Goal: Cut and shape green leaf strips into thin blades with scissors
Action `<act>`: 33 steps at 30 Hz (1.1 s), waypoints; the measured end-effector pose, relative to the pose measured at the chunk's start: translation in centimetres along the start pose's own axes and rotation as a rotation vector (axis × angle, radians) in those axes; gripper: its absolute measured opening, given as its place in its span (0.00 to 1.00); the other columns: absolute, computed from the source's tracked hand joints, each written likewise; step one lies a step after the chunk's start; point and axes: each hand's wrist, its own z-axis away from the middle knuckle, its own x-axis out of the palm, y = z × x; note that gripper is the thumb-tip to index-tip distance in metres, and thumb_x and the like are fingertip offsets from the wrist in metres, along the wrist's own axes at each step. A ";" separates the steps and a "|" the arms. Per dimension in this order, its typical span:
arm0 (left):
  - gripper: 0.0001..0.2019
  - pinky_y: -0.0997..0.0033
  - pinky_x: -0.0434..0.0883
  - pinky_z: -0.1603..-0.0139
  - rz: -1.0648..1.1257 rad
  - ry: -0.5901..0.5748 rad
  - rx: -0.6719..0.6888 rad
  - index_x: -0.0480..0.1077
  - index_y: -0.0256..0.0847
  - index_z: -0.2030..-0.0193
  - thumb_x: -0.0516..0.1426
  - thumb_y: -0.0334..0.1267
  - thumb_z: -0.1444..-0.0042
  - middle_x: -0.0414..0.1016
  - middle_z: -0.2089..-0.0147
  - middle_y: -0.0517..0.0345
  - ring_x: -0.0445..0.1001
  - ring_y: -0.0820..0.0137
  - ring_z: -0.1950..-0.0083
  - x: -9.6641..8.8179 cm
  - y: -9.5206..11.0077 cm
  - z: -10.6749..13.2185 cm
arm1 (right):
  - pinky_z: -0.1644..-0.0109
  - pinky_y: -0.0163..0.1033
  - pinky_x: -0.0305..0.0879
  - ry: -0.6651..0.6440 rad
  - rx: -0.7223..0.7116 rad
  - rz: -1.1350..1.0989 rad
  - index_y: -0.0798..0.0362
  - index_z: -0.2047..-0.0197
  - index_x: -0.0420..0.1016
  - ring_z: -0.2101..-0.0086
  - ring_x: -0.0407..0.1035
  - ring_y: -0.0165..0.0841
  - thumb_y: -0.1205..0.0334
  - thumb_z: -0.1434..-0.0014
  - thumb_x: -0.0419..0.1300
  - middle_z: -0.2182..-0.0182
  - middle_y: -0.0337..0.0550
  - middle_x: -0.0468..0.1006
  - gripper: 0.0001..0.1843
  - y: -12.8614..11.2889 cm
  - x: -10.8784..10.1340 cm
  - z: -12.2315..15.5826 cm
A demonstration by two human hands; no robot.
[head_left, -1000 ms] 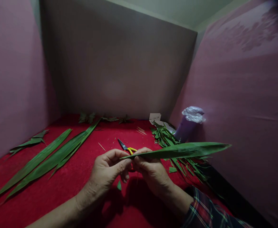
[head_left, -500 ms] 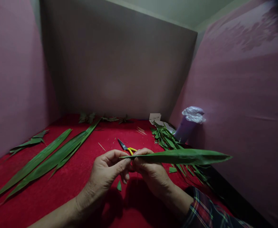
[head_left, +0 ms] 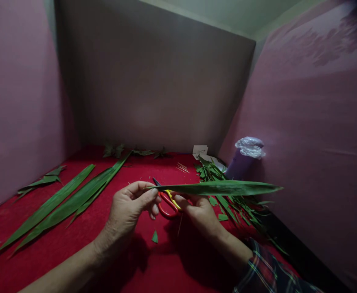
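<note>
A long green leaf (head_left: 227,188) lies nearly level in front of me, its pointed tip to the right. My left hand (head_left: 135,203) pinches its narrow left end between thumb and forefinger. My right hand (head_left: 198,213) is closed loosely at the leaf's lower edge, left of its middle; the fingers go partly out of sight behind the blade, and the thumb shows just beneath it. Behind and below the leaf, scissors (head_left: 169,212) with red and yellow handles rest on the red cloth (head_left: 166,268). A small cut leaf piece (head_left: 155,237) lies nearer to me.
Several long leaves (head_left: 71,207) lie at left. A heap of leaf strips (head_left: 210,171) spreads at right, beside a purple container (head_left: 241,165) topped with clear plastic. Thin sticks (head_left: 182,167) and a white card (head_left: 200,151) are farther back. Pink walls stand on both sides.
The leaf and my left hand have shifted left and slightly up. My right hand has moved rightward along the leaf, its thumb now below the edge. More of the scissors' handles shows.
</note>
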 end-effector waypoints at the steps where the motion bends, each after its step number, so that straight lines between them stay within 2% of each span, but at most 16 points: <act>1: 0.06 0.76 0.67 0.82 0.002 0.007 0.012 0.70 0.35 0.72 0.62 0.35 0.55 0.75 0.79 0.58 0.69 0.75 0.83 -0.1 0.0 -0.1 | 0.57 0.41 0.63 -0.027 -0.017 0.027 0.53 0.65 0.76 0.65 0.69 0.34 0.62 0.45 0.56 0.69 0.41 0.77 0.08 -0.3 -0.3 -0.1; 3: 0.06 0.76 0.66 0.82 -0.003 0.024 0.033 0.70 0.35 0.72 0.62 0.35 0.55 0.75 0.79 0.58 0.69 0.76 0.83 -0.3 -0.1 -0.4 | 0.60 0.39 0.63 -0.141 -0.078 0.132 0.54 0.69 0.76 0.69 0.69 0.32 0.67 0.47 0.58 0.73 0.40 0.76 0.06 -1.0 -1.1 -0.1; 5: 0.06 0.77 0.66 0.82 -0.017 0.036 0.043 0.69 0.35 0.72 0.61 0.35 0.54 0.75 0.78 0.58 0.69 0.76 0.82 -0.5 -0.2 -0.5 | 0.60 0.36 0.63 -0.384 -0.281 0.513 0.54 0.67 0.76 0.66 0.69 0.31 0.72 0.45 0.54 0.68 0.41 0.77 0.09 -1.7 -1.7 0.2; 7: 0.06 0.77 0.65 0.82 -0.017 0.043 0.049 0.69 0.35 0.72 0.61 0.35 0.54 0.75 0.78 0.58 0.68 0.76 0.82 -0.6 -0.3 -0.7 | 0.62 0.35 0.62 -0.496 -0.411 0.928 0.54 0.69 0.75 0.67 0.69 0.31 0.74 0.47 0.55 0.70 0.42 0.76 0.09 -1.9 -1.9 0.7; 9: 0.06 0.77 0.65 0.82 -0.022 0.043 0.055 0.69 0.35 0.72 0.61 0.35 0.54 0.75 0.78 0.59 0.68 0.77 0.83 -0.8 -0.3 -0.8 | 0.67 0.36 0.61 -0.518 -0.501 1.311 0.54 0.73 0.73 0.73 0.68 0.31 0.73 0.47 0.56 0.75 0.41 0.75 0.08 -1.5 -1.7 1.4; 11: 0.07 0.77 0.65 0.82 -0.029 0.042 0.062 0.69 0.35 0.72 0.61 0.35 0.54 0.75 0.78 0.59 0.68 0.77 0.83 -0.9 -0.3 -0.9 | 0.72 0.37 0.59 -0.510 -0.513 1.396 0.57 0.76 0.72 0.77 0.65 0.32 0.74 0.48 0.57 0.79 0.43 0.72 0.08 -0.8 -1.2 2.0; 14: 0.07 0.77 0.65 0.83 -0.048 0.050 0.070 0.69 0.34 0.72 0.61 0.36 0.54 0.74 0.79 0.59 0.68 0.76 0.83 -0.9 -0.2 -0.9 | 0.70 0.41 0.59 -0.488 -0.613 1.462 0.56 0.75 0.71 0.74 0.66 0.36 0.73 0.49 0.59 0.77 0.45 0.72 0.06 0.2 -0.6 2.4; 18: 0.08 0.76 0.65 0.83 -0.114 0.061 0.090 0.68 0.34 0.73 0.60 0.37 0.54 0.73 0.80 0.60 0.67 0.76 0.84 -0.8 -0.1 -0.9 | 0.71 0.40 0.59 -0.447 -0.714 1.449 0.55 0.74 0.69 0.75 0.64 0.35 0.73 0.49 0.59 0.78 0.42 0.71 0.06 0.0 -0.7 1.9; 22: 0.08 0.76 0.65 0.82 -0.161 0.079 0.139 0.68 0.35 0.73 0.60 0.38 0.53 0.72 0.80 0.61 0.67 0.76 0.84 -0.6 0.1 -0.5 | 0.74 0.37 0.58 -0.374 -0.746 1.343 0.54 0.74 0.66 0.77 0.63 0.32 0.71 0.48 0.55 0.77 0.41 0.70 0.05 -1.9 -0.5 1.8; 26: 0.07 0.76 0.66 0.82 -0.182 0.137 0.219 0.69 0.35 0.72 0.60 0.37 0.54 0.72 0.79 0.62 0.68 0.76 0.82 -0.4 0.3 0.2 | 0.69 0.37 0.63 -0.017 -0.886 0.807 0.55 0.73 0.62 0.73 0.66 0.31 0.76 0.48 0.53 0.76 0.43 0.71 0.08 -3.6 0.9 2.2; 30: 0.05 0.77 0.66 0.81 -0.246 0.158 0.260 0.70 0.36 0.72 0.60 0.36 0.54 0.71 0.80 0.63 0.67 0.76 0.82 0.0 0.0 0.7 | 0.67 0.37 0.67 0.103 -0.941 0.563 0.55 0.68 0.64 0.70 0.68 0.32 0.78 0.49 0.53 0.71 0.46 0.74 0.09 -3.0 2.1 2.0; 33: 0.04 0.78 0.65 0.81 -0.298 0.129 0.274 0.71 0.36 0.73 0.60 0.35 0.54 0.69 0.82 0.64 0.66 0.77 0.82 0.3 -0.3 1.0 | 0.67 0.37 0.68 0.163 -0.999 0.534 0.55 0.62 0.66 0.69 0.70 0.32 0.79 0.49 0.55 0.69 0.47 0.75 0.13 -2.2 2.0 1.9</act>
